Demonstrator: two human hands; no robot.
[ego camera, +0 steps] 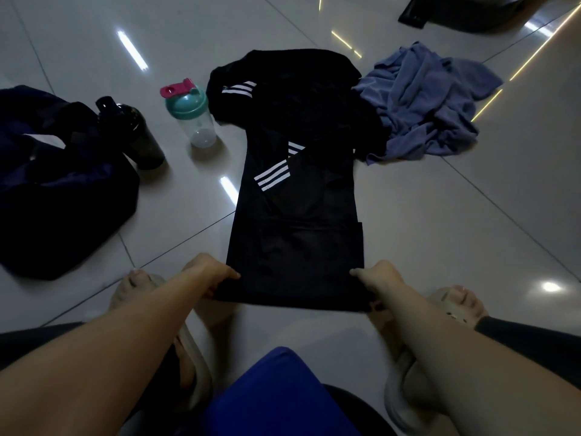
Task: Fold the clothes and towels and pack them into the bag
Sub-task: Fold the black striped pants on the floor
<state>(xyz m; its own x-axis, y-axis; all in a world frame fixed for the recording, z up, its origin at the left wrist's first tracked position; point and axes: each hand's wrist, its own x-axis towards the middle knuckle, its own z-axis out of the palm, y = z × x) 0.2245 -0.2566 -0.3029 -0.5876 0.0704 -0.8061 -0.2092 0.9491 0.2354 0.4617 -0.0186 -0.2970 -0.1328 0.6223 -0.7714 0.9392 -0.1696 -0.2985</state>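
Observation:
A black shirt with white stripes (295, 221) lies on the tiled floor in front of me, folded into a long narrow strip. My left hand (210, 273) pinches its near left corner and my right hand (379, 280) pinches its near right corner. Another black striped garment (283, 86) lies bunched at the far end of the shirt. A crumpled blue-grey towel (424, 102) lies to its right. A dark navy bag (53, 184) sits on the floor at the left.
A black bottle (138, 133) and a clear shaker bottle with a teal lid and pink cap (191, 114) stand between the bag and the clothes. A dark object (471, 11) lies at the top right. My feet in slippers flank the shirt's near end.

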